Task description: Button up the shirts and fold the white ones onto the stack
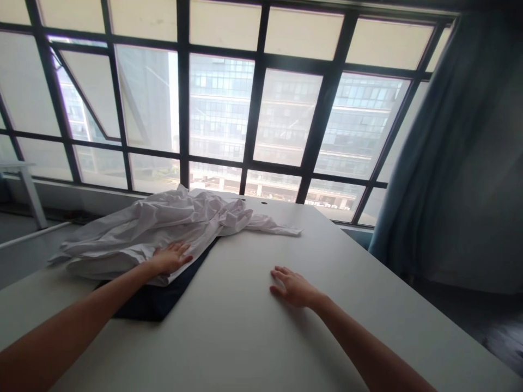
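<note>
A crumpled white garment (134, 228), possibly a shirt, lies heaped on the left half of the white table (229, 326). One narrow end of it trails to the right across the tabletop. Under its near side sits a dark navy cloth (151, 302), mostly covered by the white fabric. My left hand (171, 258) rests on the near right part of the garment, palm down with fingers spread. To the right, my right hand (294, 287) is over or on the bare tabletop, fingers stretched out and holding nothing.
Large windows with dark frames (183, 103) span the wall beyond the table, one pane tilted out. A blue-grey curtain (420, 179) hangs at the right, past the table's slanting right edge. Part of another white table (30, 190) stands at the far left.
</note>
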Motion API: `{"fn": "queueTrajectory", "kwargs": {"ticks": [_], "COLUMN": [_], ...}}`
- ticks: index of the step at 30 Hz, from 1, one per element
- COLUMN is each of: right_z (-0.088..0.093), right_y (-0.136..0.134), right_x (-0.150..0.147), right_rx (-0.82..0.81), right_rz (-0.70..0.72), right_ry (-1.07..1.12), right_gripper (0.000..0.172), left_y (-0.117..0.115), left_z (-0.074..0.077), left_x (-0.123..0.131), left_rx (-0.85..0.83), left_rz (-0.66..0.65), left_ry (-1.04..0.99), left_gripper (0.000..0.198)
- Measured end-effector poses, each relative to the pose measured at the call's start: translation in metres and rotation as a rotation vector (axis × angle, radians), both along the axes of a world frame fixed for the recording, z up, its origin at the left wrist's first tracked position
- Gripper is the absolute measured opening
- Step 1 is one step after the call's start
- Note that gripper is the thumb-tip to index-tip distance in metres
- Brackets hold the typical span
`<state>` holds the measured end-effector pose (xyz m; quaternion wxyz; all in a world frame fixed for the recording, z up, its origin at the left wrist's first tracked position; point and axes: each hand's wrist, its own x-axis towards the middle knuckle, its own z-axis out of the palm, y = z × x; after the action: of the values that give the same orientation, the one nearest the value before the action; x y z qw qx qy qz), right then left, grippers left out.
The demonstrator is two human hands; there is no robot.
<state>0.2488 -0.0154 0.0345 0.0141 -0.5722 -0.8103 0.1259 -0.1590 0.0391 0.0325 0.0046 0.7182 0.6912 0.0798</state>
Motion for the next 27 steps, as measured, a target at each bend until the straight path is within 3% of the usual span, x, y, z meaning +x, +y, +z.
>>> {"fn": "queueTrajectory", "kwargs": {"ticks": [4,7,9,13,16,20,27], "right_z": [-0.008,-0.008,-0.01,-0.015,-0.019,-0.021,-0.027], "right_y": [-0.006,-0.008,-0.008,-0.01,-0.011,-0.008,-0.009], "right_x": [0.013,0.005,0.0,0.0,0.004,0.002,-0.002], "right_rx": [0.089,0.196,0.286,0.354,0.33,0.324,0.279], "right_rz": [-0.011,-0.091,-0.166,-0.222,-0.216,-0.197,-0.184], "right_ry": [0.034,0.072,0.132,0.226,0.239,0.242,0.254], "right_gripper": [0.06,0.054,0.053,0.056,0.057,0.056,0.055], "left_y": [-0.012,-0.021,-0.029,-0.042,-0.043,-0.035,-0.034], "left_z": [0.011,0.018,0.019,0.01,-0.007,-0.028,-0.029], "left_x": [0.02,0.07,0.11,0.168,0.176,0.167,0.166], "left_rx": [0.093,0.091,0.098,0.128,0.103,0.011,0.013], "left_rz": [-0.034,-0.174,-0.351,-0.495,-0.484,-0.479,-0.485], "left_ry": [0.035,0.056,0.021,-0.055,-0.071,-0.067,-0.075], "left_gripper": [0.056,0.053,0.054,0.053,0.054,0.052,0.048]}}
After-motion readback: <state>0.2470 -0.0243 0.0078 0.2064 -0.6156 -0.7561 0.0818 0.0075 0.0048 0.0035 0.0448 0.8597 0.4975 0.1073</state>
